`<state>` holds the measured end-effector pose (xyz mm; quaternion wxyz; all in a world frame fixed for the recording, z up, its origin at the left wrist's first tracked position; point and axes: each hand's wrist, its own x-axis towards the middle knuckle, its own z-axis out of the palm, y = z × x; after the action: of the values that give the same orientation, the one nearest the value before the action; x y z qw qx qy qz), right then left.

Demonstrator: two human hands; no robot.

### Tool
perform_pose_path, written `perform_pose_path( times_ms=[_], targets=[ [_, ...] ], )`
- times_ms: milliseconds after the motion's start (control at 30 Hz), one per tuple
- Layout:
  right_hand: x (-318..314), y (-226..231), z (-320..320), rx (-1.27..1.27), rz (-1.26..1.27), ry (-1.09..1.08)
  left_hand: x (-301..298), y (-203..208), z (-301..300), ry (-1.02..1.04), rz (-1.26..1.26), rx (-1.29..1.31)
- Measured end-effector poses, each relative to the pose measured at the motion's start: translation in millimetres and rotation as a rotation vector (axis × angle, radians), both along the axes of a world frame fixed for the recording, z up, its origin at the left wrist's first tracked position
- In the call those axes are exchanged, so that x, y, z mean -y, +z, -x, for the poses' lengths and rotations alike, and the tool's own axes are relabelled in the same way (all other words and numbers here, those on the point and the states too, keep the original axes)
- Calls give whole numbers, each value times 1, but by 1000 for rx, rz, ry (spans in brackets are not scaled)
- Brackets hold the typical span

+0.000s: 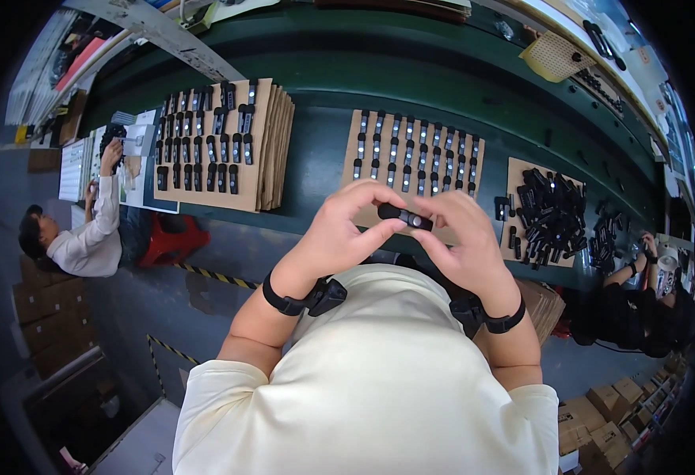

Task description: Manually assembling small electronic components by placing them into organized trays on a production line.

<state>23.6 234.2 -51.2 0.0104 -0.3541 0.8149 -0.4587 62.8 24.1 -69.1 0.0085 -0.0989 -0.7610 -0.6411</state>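
In front of my chest, over the near edge of the bench, a small black clip-on microphone (415, 221) with a rounded dark foam-like tip lies roughly level between both hands. My left hand (351, 222) pinches its tip end between thumb and forefinger. The other end is gripped by the thumb and fingertips of my right hand (466, 233). Just beyond my hands, a cardboard sheet (350, 162) bears several rows of similar microphones standing in line. To the right, a heap of loose microphones (549, 214) covers another cardboard sheet (516, 169).
A stack of cardboard sheets (272, 162) with more rows of microphones is at left on the green bench (316, 119). One person (86, 245) works at far left by a red stool (177, 237), another (640, 313) at far right. Cartons (601, 412) stand behind me.
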Motion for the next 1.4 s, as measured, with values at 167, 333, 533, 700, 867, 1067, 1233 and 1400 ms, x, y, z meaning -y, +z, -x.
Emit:
perform_pose_path(
  times_ms=[167, 333, 533, 700, 867, 1067, 1233, 1400],
  targets=[
    [23, -45, -13, 251, -136, 34, 18, -31, -8, -68, 154, 128],
    [54, -125, -15, 655, -190, -71, 47, -111, -20, 42, 169, 384],
    [77, -253, -3, 867, -310, -298, 86, -182, -51, 59, 346, 545],
    [97, -277, 3, 709, -525, -443, 113, -199, -71, 44, 360, 604],
    [106, -288, 0, 643, -534, -538, 126, -208, -76, 50, 357, 607],
    [106, -276, 2, 689, -644, -490, 127, -214, -68, 45, 358, 588],
    [82, -270, 3, 642, -600, -469, 114, -222, -54, 27, 336, 571],
    [20, -256, 13, 635, -524, -448, 98, -232, -37, 34, 343, 552]
  ],
)
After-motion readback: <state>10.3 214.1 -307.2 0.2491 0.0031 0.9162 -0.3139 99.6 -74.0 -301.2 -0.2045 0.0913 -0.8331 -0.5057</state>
